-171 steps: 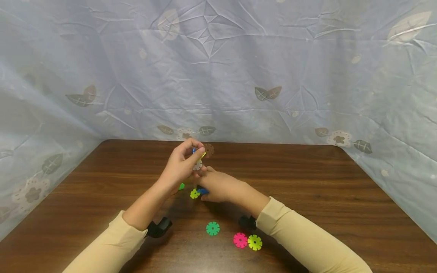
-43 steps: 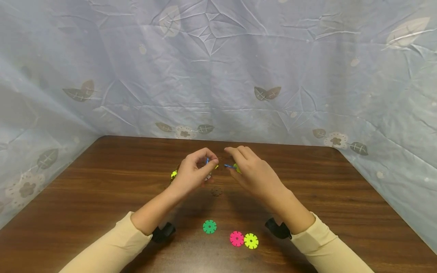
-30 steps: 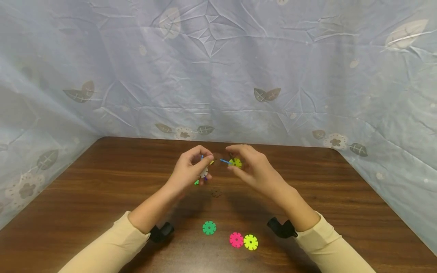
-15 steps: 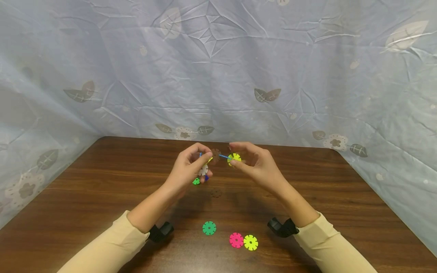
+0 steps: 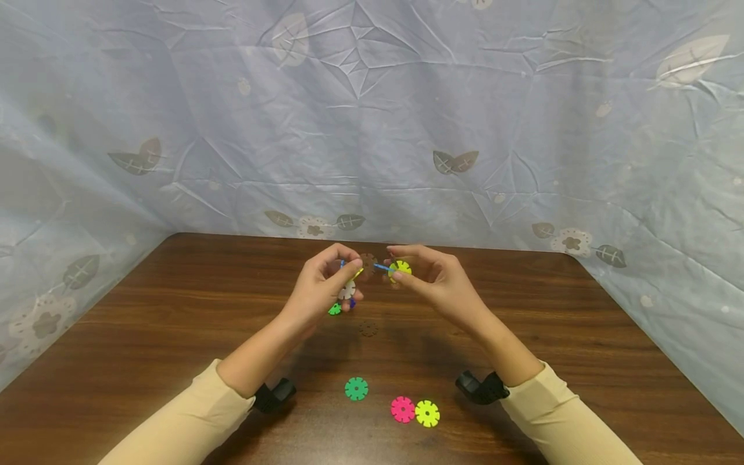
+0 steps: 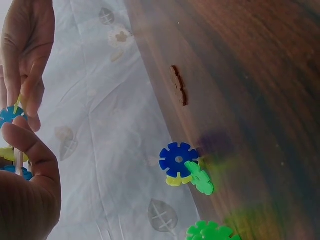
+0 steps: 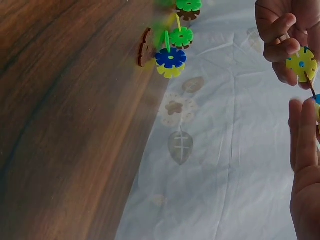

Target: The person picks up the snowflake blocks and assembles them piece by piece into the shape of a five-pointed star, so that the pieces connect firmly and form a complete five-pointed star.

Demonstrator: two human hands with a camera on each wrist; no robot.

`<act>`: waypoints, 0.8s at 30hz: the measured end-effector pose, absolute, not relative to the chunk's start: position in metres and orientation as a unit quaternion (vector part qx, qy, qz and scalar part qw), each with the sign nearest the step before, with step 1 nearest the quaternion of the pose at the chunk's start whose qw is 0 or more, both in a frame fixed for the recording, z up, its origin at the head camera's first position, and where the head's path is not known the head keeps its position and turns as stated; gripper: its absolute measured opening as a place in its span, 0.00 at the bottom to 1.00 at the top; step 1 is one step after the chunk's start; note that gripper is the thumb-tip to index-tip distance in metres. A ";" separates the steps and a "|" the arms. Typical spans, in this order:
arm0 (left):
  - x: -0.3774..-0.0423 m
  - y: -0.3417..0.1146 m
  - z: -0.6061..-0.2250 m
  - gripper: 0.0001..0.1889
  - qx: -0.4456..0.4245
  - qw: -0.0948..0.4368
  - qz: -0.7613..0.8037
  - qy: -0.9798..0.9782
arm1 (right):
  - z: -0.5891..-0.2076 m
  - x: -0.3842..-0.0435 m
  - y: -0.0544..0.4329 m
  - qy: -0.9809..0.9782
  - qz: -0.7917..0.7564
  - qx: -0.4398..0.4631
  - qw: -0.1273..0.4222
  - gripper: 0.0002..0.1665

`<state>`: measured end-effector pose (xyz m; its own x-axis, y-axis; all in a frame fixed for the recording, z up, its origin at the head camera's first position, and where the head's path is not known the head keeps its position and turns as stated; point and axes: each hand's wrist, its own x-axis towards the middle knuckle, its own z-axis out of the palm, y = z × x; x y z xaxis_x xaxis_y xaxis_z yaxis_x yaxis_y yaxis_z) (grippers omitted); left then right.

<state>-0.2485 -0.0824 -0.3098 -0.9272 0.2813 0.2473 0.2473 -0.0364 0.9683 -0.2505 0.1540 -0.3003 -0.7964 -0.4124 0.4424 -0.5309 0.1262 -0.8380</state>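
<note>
Both hands are raised over the middle of the table. My left hand point(image 5: 320, 281) pinches a chain of notched plastic discs between thumb and fingers. A brown disc point(image 5: 367, 265) sticks out from its fingertips, and a white disc point(image 5: 347, 290) hangs under the thumb. More of the chain trails below, with a dark blue disc point(image 6: 178, 159) and a green disc point(image 6: 201, 179) joined on. My right hand point(image 5: 438, 274) pinches a yellow disc point(image 5: 400, 271) between thumb and fingers. A blue disc point(image 5: 382, 267), seen edge-on, is slotted into it and points at the brown disc.
On the near part of the wooden table point(image 5: 552, 336) lie a teal-green disc point(image 5: 356, 389), a pink disc point(image 5: 403, 409) and a loose yellow disc point(image 5: 427, 413). Another brown disc point(image 5: 368, 329) lies below the hands. A patterned cloth point(image 5: 372, 129) surrounds the table's back and sides.
My right hand has risen from beside the yellow and blue discs low over the table and now holds them up, facing the left hand's chain. Over the last half second both hands barely move.
</note>
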 end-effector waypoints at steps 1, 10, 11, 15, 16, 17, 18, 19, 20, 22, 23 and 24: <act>-0.249 -0.082 -0.310 0.10 0.190 0.012 0.695 0.693 | -0.301 -0.251 0.154 -0.740 0.592 0.317 0.041 0.25; -0.249 -0.081 -0.313 0.09 0.181 -0.001 0.693 0.698 | -0.305 -0.252 0.152 -0.713 0.630 0.307 0.007 0.25; -0.249 -0.081 -0.313 0.09 0.181 -0.002 0.692 0.698 | -0.306 -0.252 0.152 -0.713 0.632 0.303 0.005 0.25; -0.248 -0.080 -0.313 0.09 0.182 -0.009 0.689 0.702 | -0.306 -0.252 0.151 -0.713 0.639 0.289 0.010 0.22; -0.248 -0.080 -0.313 0.09 0.182 -0.010 0.688 0.703 | -0.307 -0.252 0.151 -0.713 0.641 0.282 0.012 0.22; -0.248 -0.079 -0.313 0.09 0.183 -0.011 0.686 0.704 | -0.307 -0.252 0.150 -0.713 0.644 0.276 0.013 0.22; -0.248 -0.079 -0.313 0.09 0.184 -0.013 0.685 0.705 | -0.308 -0.252 0.150 -0.715 0.646 0.268 0.014 0.21; -0.248 -0.079 -0.313 0.09 0.184 -0.014 0.684 0.705 | -0.308 -0.251 0.149 -0.715 0.649 0.259 0.014 0.22; -0.247 -0.079 -0.313 0.09 0.185 -0.015 0.684 0.706 | -0.308 -0.251 0.149 -0.715 0.652 0.251 0.012 0.22; -0.247 -0.079 -0.313 0.10 0.187 -0.015 0.684 0.705 | -0.309 -0.251 0.148 -0.716 0.658 0.235 0.009 0.23; -0.247 -0.079 -0.313 0.10 0.189 -0.015 0.684 0.704 | -0.309 -0.251 0.148 -0.715 0.660 0.229 0.008 0.23; -0.247 -0.079 -0.313 0.10 0.191 -0.014 0.684 0.704 | -0.309 -0.250 0.147 -0.715 0.662 0.224 0.008 0.23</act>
